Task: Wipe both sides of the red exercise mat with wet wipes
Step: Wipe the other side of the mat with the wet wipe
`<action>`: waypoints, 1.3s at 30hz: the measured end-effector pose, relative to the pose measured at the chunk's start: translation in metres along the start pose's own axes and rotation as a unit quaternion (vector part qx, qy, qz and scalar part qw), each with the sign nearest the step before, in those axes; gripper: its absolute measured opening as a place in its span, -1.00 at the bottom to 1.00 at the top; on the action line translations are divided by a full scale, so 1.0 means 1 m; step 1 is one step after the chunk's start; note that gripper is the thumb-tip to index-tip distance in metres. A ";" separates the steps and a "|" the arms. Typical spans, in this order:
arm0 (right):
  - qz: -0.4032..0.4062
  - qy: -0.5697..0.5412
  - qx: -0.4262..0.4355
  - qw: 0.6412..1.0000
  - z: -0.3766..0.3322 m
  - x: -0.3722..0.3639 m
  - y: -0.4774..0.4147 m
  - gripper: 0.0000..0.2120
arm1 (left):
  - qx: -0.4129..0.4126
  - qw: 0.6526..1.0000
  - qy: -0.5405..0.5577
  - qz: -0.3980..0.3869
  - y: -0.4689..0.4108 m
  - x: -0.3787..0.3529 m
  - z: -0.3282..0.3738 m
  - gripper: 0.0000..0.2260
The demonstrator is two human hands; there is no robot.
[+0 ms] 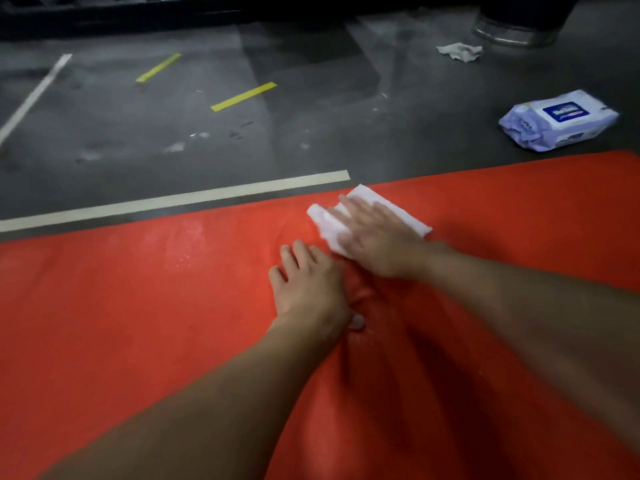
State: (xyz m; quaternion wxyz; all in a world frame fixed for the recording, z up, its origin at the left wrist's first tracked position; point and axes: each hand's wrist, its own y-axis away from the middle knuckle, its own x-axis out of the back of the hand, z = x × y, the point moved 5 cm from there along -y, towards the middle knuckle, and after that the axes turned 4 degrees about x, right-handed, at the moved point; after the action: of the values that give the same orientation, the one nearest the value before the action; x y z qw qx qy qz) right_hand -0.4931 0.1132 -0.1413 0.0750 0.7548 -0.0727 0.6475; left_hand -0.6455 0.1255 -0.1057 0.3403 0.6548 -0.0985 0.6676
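The red exercise mat (138, 323) lies spread flat on the floor (173, 133), its far edge running beside a pale strip of tape (173, 200) and its near part filling the bottom of the view. The right hand (377, 237) lies flat with straight fingers on a white wet wipe (369, 195), pressing it to the mat close to the far edge, about midway along it; nothing is curled round the wipe. The left hand (308, 285) rests palm down on the mat just beside it, nearer the person, fingers straight and spread, holding nothing, seemingly to brace. A glossy, damp-looking patch on the mat to the left of the wipe suggests that stretch is already wiped; the rest of the upper face shows no clear sheen, so I judge the first side to be only partly done. Which face is up I cannot tell, and the other side would need the mat turned over. A crumpled wipe (459, 51) lies on the floor well beyond the mat, which hints at one sheet already used. The pack of wipes (557, 121) lies on the floor just past the mat's far right corner; it looks plump, but whether its flap is open and how many remain I cannot tell.
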 end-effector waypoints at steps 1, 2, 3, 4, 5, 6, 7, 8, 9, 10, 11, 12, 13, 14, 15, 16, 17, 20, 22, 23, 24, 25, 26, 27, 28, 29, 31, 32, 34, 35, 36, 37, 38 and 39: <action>0.008 0.016 -0.041 0.999 0.015 0.006 -0.001 -0.46 | -0.007 1.000 0.001 0.018 0.004 0.000 -0.002 0.01; 0.002 0.028 -0.113 0.993 0.023 0.010 0.001 -0.45 | -0.015 0.999 0.002 0.029 0.005 0.000 -0.003 -0.05; -0.012 0.015 -0.186 0.982 0.023 0.006 0.001 -0.44 | -0.022 0.999 0.004 0.030 0.004 0.001 -0.003 -0.08; -0.020 -0.009 -0.214 0.977 0.011 -0.003 -0.004 -0.42 | -0.025 0.999 0.008 0.022 0.001 0.002 -0.003 -0.08; -0.033 -0.010 -0.185 0.982 -0.009 -0.010 -0.008 -0.42 | -0.027 0.999 0.018 0.012 0.000 0.003 -0.003 -0.08; -0.039 -0.011 -0.128 0.991 -0.026 -0.014 -0.005 -0.42 | -0.039 0.999 0.029 0.005 0.000 0.004 -0.004 -0.07; -0.033 -0.007 -0.049 0.998 -0.036 -0.015 0.003 -0.44 | -0.061 0.997 0.041 0.001 0.002 0.004 -0.006 -0.06; -0.023 0.004 0.016 1.000 -0.035 -0.011 0.011 -0.45 | -0.085 0.995 0.057 -0.003 0.004 0.004 -0.012 -0.05; -0.011 0.029 0.039 0.999 -0.021 -0.002 0.015 -0.46 | -0.108 0.992 0.069 -0.014 0.007 0.002 -0.021 -0.01; 0.008 0.031 -0.012 0.999 -0.001 0.007 0.016 -0.46 | -0.125 0.989 0.070 -0.035 0.008 0.000 -0.028 0.07; 0.004 0.034 -0.101 0.994 0.016 0.012 0.021 -0.46 | -0.137 0.987 0.056 -0.061 0.008 -0.004 -0.033 0.18; -0.016 0.021 -0.192 0.981 0.023 0.010 0.026 -0.44 | -0.143 0.986 0.033 -0.082 0.008 -0.009 -0.036 0.28; -0.033 0.006 -0.230 0.973 0.012 0.003 0.027 -0.42 | -0.143 0.986 0.013 -0.089 0.007 -0.011 -0.038 0.33; -0.034 -0.004 -0.208 0.978 -0.008 -0.005 0.025 -0.40 | -0.143 0.986 0.000 -0.090 0.007 -0.012 -0.038 0.34; -0.034 -0.001 -0.152 0.988 -0.031 -0.012 0.027 -0.39 | -0.143 0.986 -0.008 -0.089 0.007 -0.014 -0.037 0.33; -0.034 0.004 -0.085 0.996 -0.047 -0.016 0.031 -0.38 | -0.143 0.986 -0.010 -0.086 0.005 -0.013 -0.036 0.31; -0.042 0.005 -0.035 0.999 -0.051 -0.015 0.042 -0.38 | -0.143 0.986 -0.011 -0.084 0.010 -0.012 -0.035 0.29; -0.053 0.000 -0.087 0.995 -0.009 0.001 0.051 -0.44 | -0.108 0.992 -0.020 -0.056 0.017 -0.011 -0.036 0.22; -0.060 0.000 -0.212 0.975 0.000 0.002 0.060 -0.44 | -0.096 0.994 -0.042 -0.018 0.024 -0.009 -0.032 0.13; -0.052 -0.006 -0.221 0.974 -0.014 -0.004 0.060 -0.43 | -0.090 0.995 -0.044 0.004 0.028 -0.005 -0.032 0.06; -0.044 -0.009 -0.188 0.981 -0.037 -0.010 0.058 -0.42 | -0.089 0.995 -0.042 0.018 0.030 -0.002 -0.032 0.00; -0.038 -0.013 -0.135 0.990 -0.058 -0.015 0.061 -0.41 | -0.090 0.995 -0.040 0.021 0.032 0.001 -0.031 -0.04; -0.038 -0.013 -0.073 0.997 -0.071 -0.018 0.068 -0.40 | -0.095 0.994 -0.041 0.016 0.032 0.001 -0.030 -0.05; -0.042 0.002 -0.022 0.999 -0.070 -0.014 0.075 -0.40 | -0.100 0.994 -0.042 0.006 0.033 -0.001 -0.030 -0.05; -0.032 0.023 0.000 0.999 -0.057 -0.007 0.076 -0.42 | -0.104 0.994 -0.044 -0.011 0.035 -0.005 -0.030 -0.02; -0.018 0.034 -0.027 0.999 -0.038 0.000 0.076 -0.45 | -0.108 0.992 -0.047 -0.037 0.038 -0.009 -0.030 0.04; -0.033 0.016 -0.166 0.985 -0.014 0.003 0.084 -0.44 | -0.115 0.989 -0.051 -0.081 0.042 -0.018 -0.031 0.18; -0.038 -0.006 -0.201 0.979 -0.020 -0.002 0.086 -0.43 | -0.113 0.988 -0.051 -0.091 0.044 -0.020 -0.033 0.23; -0.022 -0.015 -0.135 0.991 -0.059 -0.014 0.085 -0.37 | -0.108 0.988 -0.048 -0.095 0.045 -0.022 -0.035 0.27; -0.025 -0.011 -0.076 0.997 -0.074 -0.020 0.090 -0.34 | -0.109 0.989 -0.048 -0.092 0.044 -0.023 -0.035 0.27; -0.036 -0.015 -0.031 0.999 -0.077 -0.019 0.098 -0.31 | -0.114 0.988 -0.049 -0.090 0.044 -0.022 -0.034 0.26; -0.045 -0.016 -0.005 0.999 -0.070 -0.014 0.102 -0.32 | -0.115 0.988 -0.050 -0.089 0.046 -0.022 -0.035 0.26; -0.044 -0.007 -0.014 0.999 -0.058 -0.008 0.101 -0.36 | -0.112 0.989 -0.050 -0.086 0.047 -0.022 -0.037 0.26; -0.042 -0.006 -0.062 0.997 -0.045 -0.003 0.102 -0.42 | -0.110 0.989 -0.051 -0.082 0.048 -0.022 -0.037 0.26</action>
State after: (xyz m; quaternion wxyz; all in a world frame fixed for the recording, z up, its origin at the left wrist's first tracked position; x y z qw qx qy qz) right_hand -0.5580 0.0229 -0.1360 0.1484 0.7547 -0.0818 0.6338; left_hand -0.7051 0.1035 -0.1158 0.4583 0.6527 -0.1348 0.5880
